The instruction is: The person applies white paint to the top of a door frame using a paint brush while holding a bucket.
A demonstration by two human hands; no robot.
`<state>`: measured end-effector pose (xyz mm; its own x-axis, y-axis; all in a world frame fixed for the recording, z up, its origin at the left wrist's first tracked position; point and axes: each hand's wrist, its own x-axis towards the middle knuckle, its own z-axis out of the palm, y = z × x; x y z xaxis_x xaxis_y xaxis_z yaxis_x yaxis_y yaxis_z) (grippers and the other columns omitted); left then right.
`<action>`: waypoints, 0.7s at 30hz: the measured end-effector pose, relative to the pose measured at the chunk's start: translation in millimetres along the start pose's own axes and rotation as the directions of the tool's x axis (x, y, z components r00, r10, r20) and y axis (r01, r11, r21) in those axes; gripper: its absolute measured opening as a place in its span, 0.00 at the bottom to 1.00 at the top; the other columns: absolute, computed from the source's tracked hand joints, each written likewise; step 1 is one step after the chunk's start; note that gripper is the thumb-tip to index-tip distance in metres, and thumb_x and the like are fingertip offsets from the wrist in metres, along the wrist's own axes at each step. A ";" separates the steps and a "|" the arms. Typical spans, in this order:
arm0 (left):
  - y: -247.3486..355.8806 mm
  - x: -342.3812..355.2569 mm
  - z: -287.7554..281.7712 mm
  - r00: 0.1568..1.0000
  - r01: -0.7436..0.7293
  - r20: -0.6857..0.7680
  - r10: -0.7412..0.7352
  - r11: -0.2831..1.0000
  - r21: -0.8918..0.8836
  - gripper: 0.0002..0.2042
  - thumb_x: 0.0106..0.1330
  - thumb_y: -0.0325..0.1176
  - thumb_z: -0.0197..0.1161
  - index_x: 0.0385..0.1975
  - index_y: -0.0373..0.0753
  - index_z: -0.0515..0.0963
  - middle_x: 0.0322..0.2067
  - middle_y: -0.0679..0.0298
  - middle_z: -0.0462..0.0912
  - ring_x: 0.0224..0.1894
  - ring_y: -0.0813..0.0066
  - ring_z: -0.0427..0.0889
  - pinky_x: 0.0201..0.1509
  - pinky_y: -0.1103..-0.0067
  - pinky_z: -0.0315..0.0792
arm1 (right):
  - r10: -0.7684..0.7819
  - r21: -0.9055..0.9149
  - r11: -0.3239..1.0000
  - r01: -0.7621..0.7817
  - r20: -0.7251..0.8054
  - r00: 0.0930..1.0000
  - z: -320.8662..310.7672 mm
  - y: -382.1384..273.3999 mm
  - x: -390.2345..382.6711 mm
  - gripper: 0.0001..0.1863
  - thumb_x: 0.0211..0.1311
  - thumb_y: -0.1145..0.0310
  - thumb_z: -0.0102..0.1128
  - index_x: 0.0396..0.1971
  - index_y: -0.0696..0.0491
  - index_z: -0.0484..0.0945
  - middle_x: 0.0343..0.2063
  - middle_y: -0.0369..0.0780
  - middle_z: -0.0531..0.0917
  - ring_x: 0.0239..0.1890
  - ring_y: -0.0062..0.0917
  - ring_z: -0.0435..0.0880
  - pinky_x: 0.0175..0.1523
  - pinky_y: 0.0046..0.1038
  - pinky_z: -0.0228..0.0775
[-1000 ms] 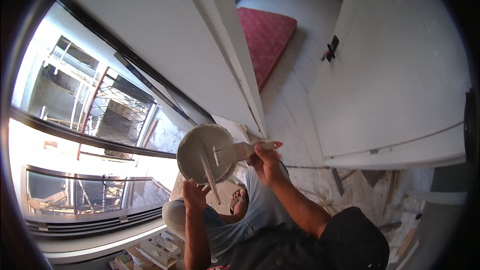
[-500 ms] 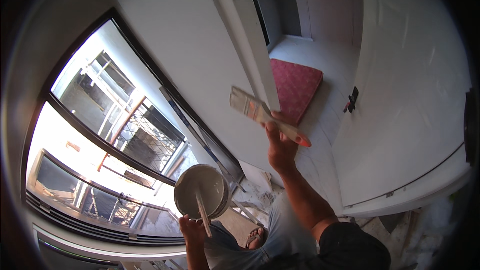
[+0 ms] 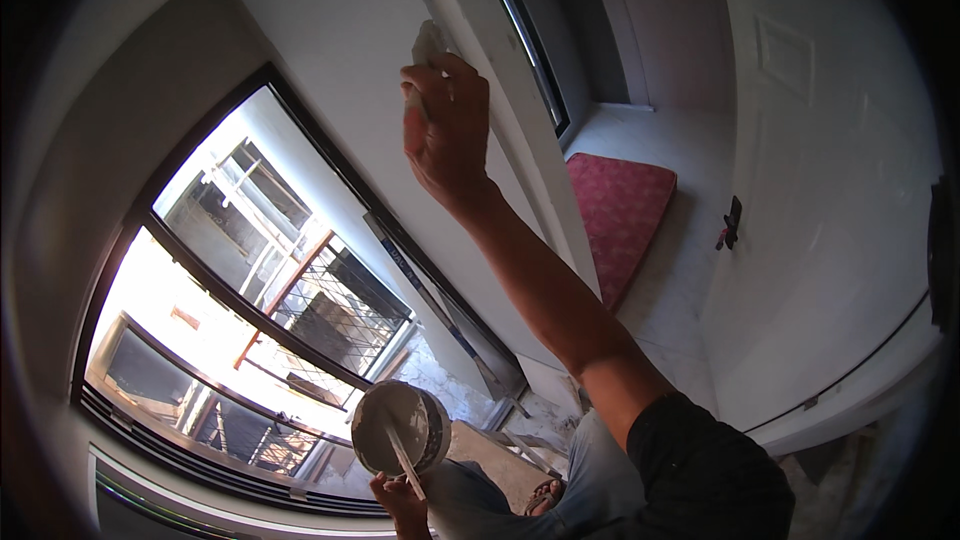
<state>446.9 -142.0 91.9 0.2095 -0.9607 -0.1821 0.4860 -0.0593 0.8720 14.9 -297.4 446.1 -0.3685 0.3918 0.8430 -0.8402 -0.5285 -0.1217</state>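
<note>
The brush (image 3: 428, 45) is up in the top middle of the frame, its pale bristles pressed against the white wall (image 3: 340, 20) just beside the door frame (image 3: 500, 90). The right hand (image 3: 447, 120) wraps it, fingers (image 3: 470, 90) curled tight round the handle, with the arm running down to a black sleeve (image 3: 700, 460) at the lower right. Low in the frame, left of centre, the left hand (image 3: 400, 505) holds a round white bowl (image 3: 400, 428) from beneath; its fingers close on the underside, though most of the hand is cut off by the bottom edge. A thin stick (image 3: 405, 460) lies across the bowl's rim, slanting down towards that hand. The inside of the bowl is coated with whitish paint.

To the left a large dark-framed window (image 3: 250, 290) fills the frame, bright with daylight, a metal grille and scaffolding showing outside. Below the bowl are the person's knees in grey trousers (image 3: 600, 470) and a sandalled foot (image 3: 545, 495). Through the doorway at centre right a red mat (image 3: 620, 210) lies on a pale floor, and a white door (image 3: 830, 190) with a dark handle (image 3: 732, 222) stands at the far right
</note>
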 end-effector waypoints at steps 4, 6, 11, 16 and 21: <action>-4.5 0.0 -1.5 0.996 -0.087 -0.026 0.091 0.990 0.113 0.19 0.60 0.57 0.55 0.30 0.45 0.75 0.29 0.63 0.82 0.35 0.65 0.83 0.43 0.62 0.81 | 0.007 -0.027 1.000 -0.008 -0.053 0.999 25.8 5.4 12.6 0.19 0.55 0.77 0.67 0.47 0.48 0.77 0.50 0.44 0.72 0.48 0.37 0.72 0.50 0.38 0.70; -9.2 10.0 -27.3 0.998 -0.036 -0.042 0.038 0.998 0.058 0.21 0.62 0.59 0.51 0.28 0.46 0.75 0.28 0.64 0.81 0.33 0.68 0.82 0.43 0.63 0.80 | 0.012 -0.039 0.999 -0.014 -0.060 0.998 34.6 3.7 13.4 0.21 0.51 0.79 0.69 0.46 0.47 0.77 0.50 0.44 0.72 0.48 0.38 0.72 0.50 0.38 0.70; -15.8 51.4 -71.9 0.988 0.093 0.127 -0.084 0.993 -0.065 0.29 0.62 0.60 0.56 0.53 0.42 0.68 0.33 0.60 0.80 0.41 0.66 0.80 0.51 0.60 0.77 | 0.075 -0.013 0.997 -0.076 -0.061 0.995 48.5 7.4 22.4 0.27 0.42 0.82 0.71 0.45 0.46 0.77 0.50 0.44 0.71 0.49 0.40 0.72 0.51 0.40 0.70; -14.1 51.1 -67.8 0.995 0.057 0.091 -0.047 0.992 -0.114 0.40 0.57 0.61 0.53 0.57 0.28 0.72 0.52 0.51 0.80 0.51 0.57 0.79 0.58 0.65 0.74 | 0.055 -0.012 0.998 -0.057 -0.092 0.994 61.3 8.5 29.8 0.27 0.41 0.83 0.71 0.44 0.46 0.77 0.50 0.44 0.71 0.49 0.41 0.72 0.51 0.41 0.70; -14.3 47.2 -66.7 0.993 0.080 0.093 -0.067 0.987 -0.137 0.41 0.56 0.61 0.55 0.58 0.28 0.70 0.53 0.51 0.79 0.52 0.58 0.79 0.58 0.64 0.74 | 0.071 -0.027 0.997 -0.074 -0.104 0.992 70.2 9.2 34.9 0.27 0.41 0.84 0.70 0.44 0.47 0.77 0.50 0.44 0.70 0.49 0.42 0.72 0.51 0.41 0.70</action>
<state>506.4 -168.4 40.6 0.0960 -0.9756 -0.1973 0.6132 -0.0981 0.7838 22.2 -341.5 511.1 -0.4665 0.4296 0.7732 -0.8212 -0.5352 -0.1980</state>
